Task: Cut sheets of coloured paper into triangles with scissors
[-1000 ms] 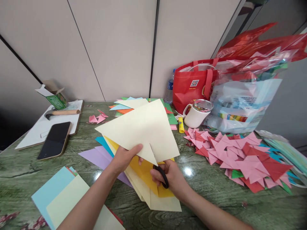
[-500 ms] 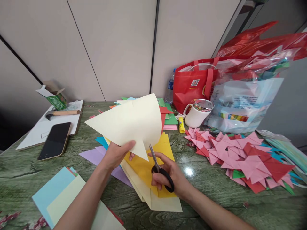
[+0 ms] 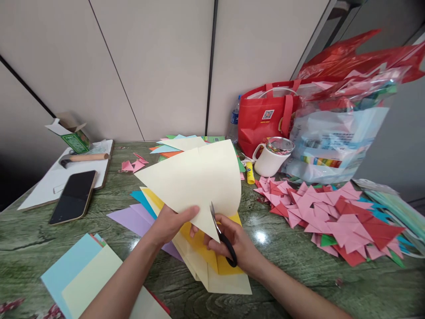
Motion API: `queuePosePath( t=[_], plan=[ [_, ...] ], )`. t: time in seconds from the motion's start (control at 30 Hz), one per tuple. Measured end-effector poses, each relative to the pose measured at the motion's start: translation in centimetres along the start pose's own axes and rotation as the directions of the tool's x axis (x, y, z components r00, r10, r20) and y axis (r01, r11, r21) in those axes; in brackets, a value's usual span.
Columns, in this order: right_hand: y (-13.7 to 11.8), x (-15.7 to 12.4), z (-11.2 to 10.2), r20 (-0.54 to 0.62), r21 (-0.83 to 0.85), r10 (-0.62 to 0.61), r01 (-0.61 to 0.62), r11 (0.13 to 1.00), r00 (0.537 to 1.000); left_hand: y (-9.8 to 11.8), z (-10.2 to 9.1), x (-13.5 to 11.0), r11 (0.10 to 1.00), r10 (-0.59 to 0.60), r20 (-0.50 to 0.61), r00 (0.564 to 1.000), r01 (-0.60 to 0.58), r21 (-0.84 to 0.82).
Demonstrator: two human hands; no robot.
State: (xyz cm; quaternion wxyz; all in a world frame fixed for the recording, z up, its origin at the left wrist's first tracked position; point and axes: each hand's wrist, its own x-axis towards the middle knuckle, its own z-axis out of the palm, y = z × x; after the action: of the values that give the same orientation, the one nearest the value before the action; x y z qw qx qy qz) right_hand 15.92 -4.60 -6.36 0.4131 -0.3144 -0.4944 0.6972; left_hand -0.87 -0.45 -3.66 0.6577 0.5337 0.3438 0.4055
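A large cream sheet of paper (image 3: pixel 192 177) is pinched along its lower edge by my left hand (image 3: pixel 174 223), thumb on top. The sheet curves at its right side and has a pointed flap hanging down. My right hand (image 3: pixel 234 246) is closed round a pair of scissors (image 3: pixel 226 248) with black handles. Their blades point up at the edge of the paper beside the flap; whether they are apart is hard to see. Beneath both hands lie yellow paper (image 3: pixel 195 241), cream paper (image 3: pixel 229 283) and lilac paper (image 3: pixel 133 218).
Pink and red paper cutouts (image 3: pixel 328 217) are heaped at the right, near a white mug (image 3: pixel 272 157), a glue stick (image 3: pixel 249 173) and a red bag (image 3: pixel 259 119). On the left are a phone (image 3: pixel 73 197), a hammer-like tool (image 3: pixel 84 157) and light-blue paper (image 3: pixel 66 261).
The cream sheet has shifted right and slightly down with my left hand. The scissors now lie against the paper's edge, their blades more upright and closer together.
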Motion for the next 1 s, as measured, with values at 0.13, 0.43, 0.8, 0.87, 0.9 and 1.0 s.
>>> queuePosePath(
  t=[0.13,0.43,0.8,0.87,0.9,1.0],
  plan=[
    [-0.6,0.2,0.4,0.004,-0.028,-0.085,0.085,0.996,0.996,-0.7,0.4,0.0,0.999,-0.041,0.04,0.998,0.042,-0.019],
    [-0.7,0.1,0.7,-0.036,-0.032,-0.073,0.071,0.997,0.997,-1.3,0.3,0.0,0.998,-0.061,0.059,0.996,0.063,-0.031],
    [-0.5,0.1,0.7,-0.062,-0.058,-0.105,0.102,0.993,0.992,-1.6,0.4,-0.1,0.999,-0.049,0.033,0.998,0.048,0.016],
    [-0.4,0.1,0.6,-0.065,-0.049,-0.101,0.098,0.994,0.993,-1.6,0.4,-0.1,0.998,-0.052,0.04,0.998,0.052,0.019],
    [-0.3,0.1,0.6,-0.07,-0.044,-0.099,0.096,0.994,0.993,-1.5,0.5,-0.1,0.998,-0.052,0.042,0.998,0.051,0.02],
    [-0.2,0.1,0.6,-0.093,-0.046,-0.084,0.08,0.996,0.992,-1.5,0.6,-0.1,0.998,-0.051,0.034,0.998,0.05,0.021]
  ],
)
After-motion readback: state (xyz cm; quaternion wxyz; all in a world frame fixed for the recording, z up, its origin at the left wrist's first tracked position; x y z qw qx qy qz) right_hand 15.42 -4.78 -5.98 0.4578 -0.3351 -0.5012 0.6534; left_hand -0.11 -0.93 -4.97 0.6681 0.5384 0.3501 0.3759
